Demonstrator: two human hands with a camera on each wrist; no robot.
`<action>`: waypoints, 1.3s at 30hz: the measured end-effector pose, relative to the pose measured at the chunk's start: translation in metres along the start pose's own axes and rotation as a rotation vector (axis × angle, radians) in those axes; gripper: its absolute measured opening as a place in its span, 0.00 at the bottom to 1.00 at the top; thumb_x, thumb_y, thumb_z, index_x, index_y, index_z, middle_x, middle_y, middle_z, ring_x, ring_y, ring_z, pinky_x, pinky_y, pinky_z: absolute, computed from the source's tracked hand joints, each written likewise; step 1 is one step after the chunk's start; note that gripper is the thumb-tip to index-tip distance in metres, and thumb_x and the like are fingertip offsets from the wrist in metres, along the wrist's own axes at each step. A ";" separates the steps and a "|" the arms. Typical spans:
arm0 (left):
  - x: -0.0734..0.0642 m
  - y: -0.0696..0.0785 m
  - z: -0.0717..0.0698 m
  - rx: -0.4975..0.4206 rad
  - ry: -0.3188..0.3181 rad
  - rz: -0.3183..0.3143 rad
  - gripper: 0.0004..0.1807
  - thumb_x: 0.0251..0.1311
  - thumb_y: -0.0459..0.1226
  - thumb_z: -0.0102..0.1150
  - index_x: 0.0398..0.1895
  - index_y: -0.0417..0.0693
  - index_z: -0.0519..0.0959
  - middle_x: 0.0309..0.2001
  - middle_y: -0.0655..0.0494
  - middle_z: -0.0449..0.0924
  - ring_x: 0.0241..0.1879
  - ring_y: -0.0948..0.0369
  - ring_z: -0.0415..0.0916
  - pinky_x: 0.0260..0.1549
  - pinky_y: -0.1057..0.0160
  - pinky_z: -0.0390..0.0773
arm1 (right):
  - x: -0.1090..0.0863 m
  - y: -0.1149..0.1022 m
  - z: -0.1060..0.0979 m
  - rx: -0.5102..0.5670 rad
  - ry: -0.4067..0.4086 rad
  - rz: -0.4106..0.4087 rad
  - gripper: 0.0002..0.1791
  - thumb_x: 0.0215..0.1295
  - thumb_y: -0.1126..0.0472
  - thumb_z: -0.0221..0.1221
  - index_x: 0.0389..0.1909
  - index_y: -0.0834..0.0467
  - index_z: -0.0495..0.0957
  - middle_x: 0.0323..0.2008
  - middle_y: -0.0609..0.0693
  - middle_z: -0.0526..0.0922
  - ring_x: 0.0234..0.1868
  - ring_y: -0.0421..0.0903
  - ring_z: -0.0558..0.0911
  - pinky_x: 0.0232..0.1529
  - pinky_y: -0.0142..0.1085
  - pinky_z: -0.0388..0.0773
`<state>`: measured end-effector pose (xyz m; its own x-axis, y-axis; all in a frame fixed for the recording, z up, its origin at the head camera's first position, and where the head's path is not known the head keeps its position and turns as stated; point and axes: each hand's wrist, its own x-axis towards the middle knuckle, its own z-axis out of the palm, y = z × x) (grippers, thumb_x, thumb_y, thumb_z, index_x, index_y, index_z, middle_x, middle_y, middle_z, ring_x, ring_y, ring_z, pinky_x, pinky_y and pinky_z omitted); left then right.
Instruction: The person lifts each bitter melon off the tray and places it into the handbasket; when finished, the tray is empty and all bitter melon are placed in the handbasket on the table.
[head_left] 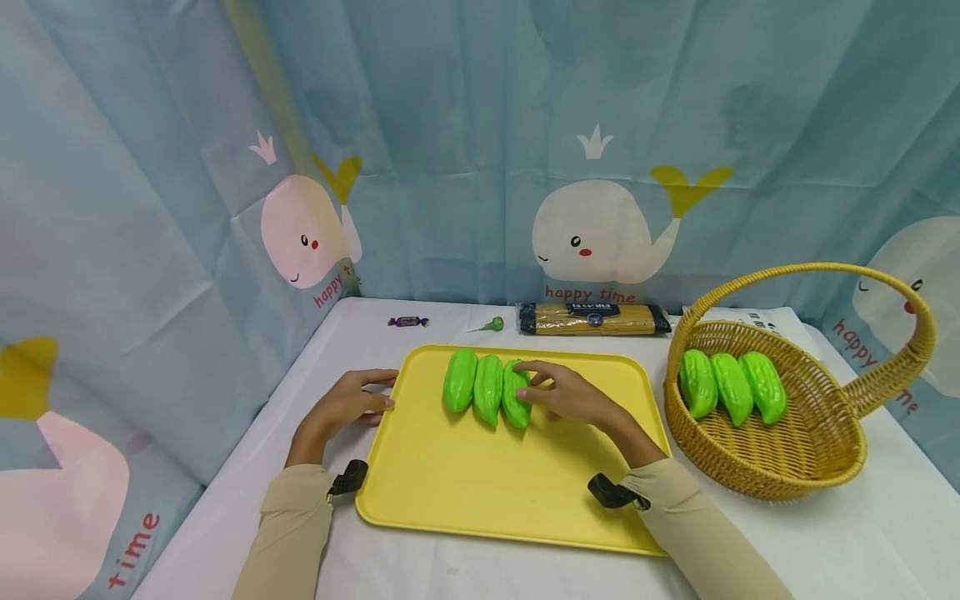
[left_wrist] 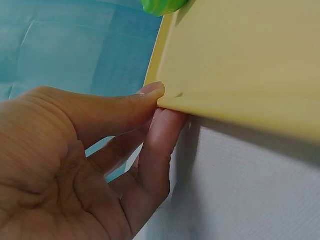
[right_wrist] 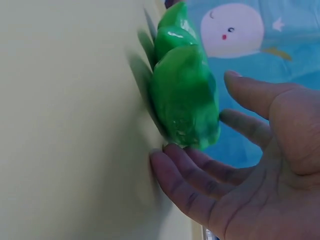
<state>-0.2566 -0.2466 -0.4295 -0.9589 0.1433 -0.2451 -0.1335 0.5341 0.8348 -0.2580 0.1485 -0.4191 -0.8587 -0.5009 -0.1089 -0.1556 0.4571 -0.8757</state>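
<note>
From my distant place I see, at the left, the left hand (head_left: 349, 402), which pinches the left edge of the yellow tray (head_left: 480, 483) between thumb and fingers. Behind the tray there lies a candy (head_left: 408, 322). On the tray, near its far edge, three green vegetables (head_left: 488, 390) lie in one row side by side. At the rightmost one I have the right hand (head_left: 567, 395), its fingers loose and apart, not grasping; whether some fingertip touches it, I cannot tell. Further right stands the basket (head_left: 708, 457), with three similar vegetables (head_left: 731, 388) inside
</note>
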 end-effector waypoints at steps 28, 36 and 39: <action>0.002 -0.002 0.001 0.001 0.005 0.003 0.32 0.68 0.31 0.65 0.76 0.40 0.72 0.70 0.39 0.76 0.27 0.61 0.78 0.30 0.66 0.81 | -0.012 -0.016 0.003 0.027 0.076 0.187 0.41 0.69 0.56 0.68 0.80 0.56 0.63 0.64 0.66 0.75 0.50 0.55 0.86 0.46 0.50 0.88; 0.002 -0.003 0.001 0.004 0.008 -0.001 0.32 0.68 0.32 0.65 0.76 0.41 0.72 0.70 0.39 0.76 0.27 0.61 0.79 0.30 0.65 0.82 | -0.034 -0.021 -0.011 0.051 0.057 0.161 0.41 0.70 0.57 0.67 0.81 0.53 0.63 0.66 0.67 0.71 0.51 0.55 0.85 0.45 0.52 0.88; 0.002 -0.003 0.000 0.004 0.006 -0.004 0.32 0.68 0.32 0.65 0.76 0.41 0.72 0.70 0.39 0.75 0.28 0.61 0.79 0.31 0.66 0.82 | -0.046 -0.023 -0.019 0.042 0.055 0.135 0.41 0.71 0.57 0.66 0.81 0.53 0.62 0.65 0.67 0.70 0.51 0.55 0.84 0.43 0.53 0.88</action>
<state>-0.2579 -0.2477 -0.4328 -0.9599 0.1361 -0.2452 -0.1364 0.5378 0.8320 -0.2245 0.1745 -0.3848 -0.8960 -0.3953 -0.2024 -0.0172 0.4862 -0.8737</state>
